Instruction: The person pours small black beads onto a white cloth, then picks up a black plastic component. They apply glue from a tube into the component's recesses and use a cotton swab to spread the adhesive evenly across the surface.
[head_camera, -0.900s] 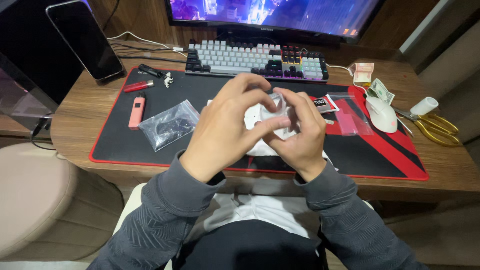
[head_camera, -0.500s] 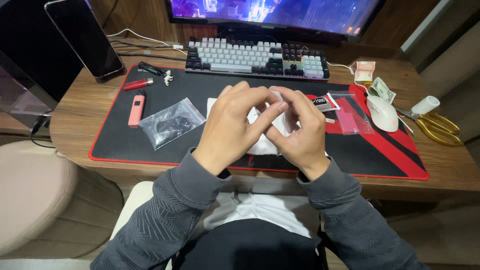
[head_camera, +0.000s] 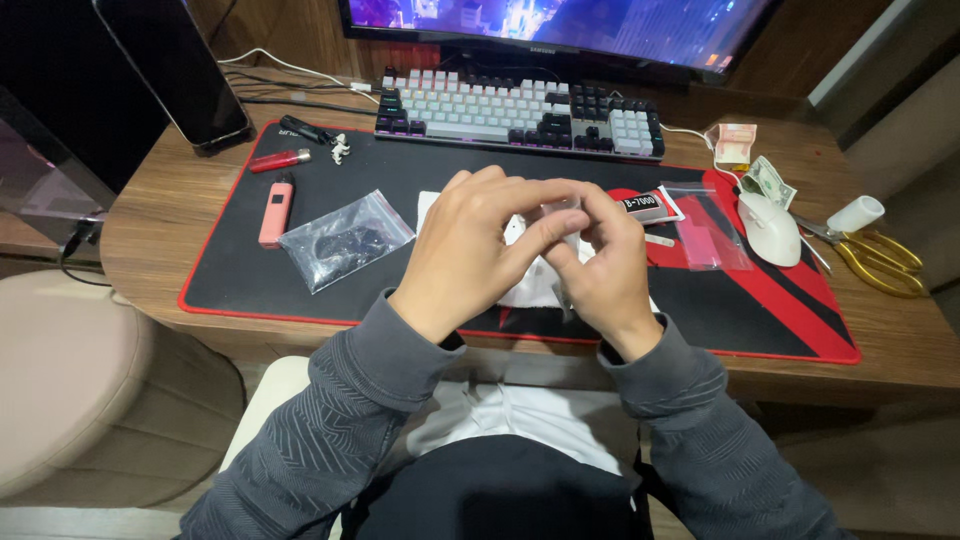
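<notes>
White cloth (head_camera: 525, 285) lies on the black-and-red desk mat (head_camera: 420, 175), partly under both hands. Left hand (head_camera: 470, 250) and right hand (head_camera: 605, 265) meet over mat centre, fingertips pinched together on a small clear piece (head_camera: 562, 207); what exactly it is, too small to tell. Both hands grasping it, nothing released. Work looks mid-way: piece is in hand above the cloth, not set down. Clear zip bag (head_camera: 345, 240) of dark bits lies closed left of hands, glue tube (head_camera: 645, 205) and pink bag (head_camera: 705, 235) right, both untouched. Keyboard (head_camera: 520, 110) far, mouse (head_camera: 770, 228) and scissors (head_camera: 880, 262) far right.
</notes>
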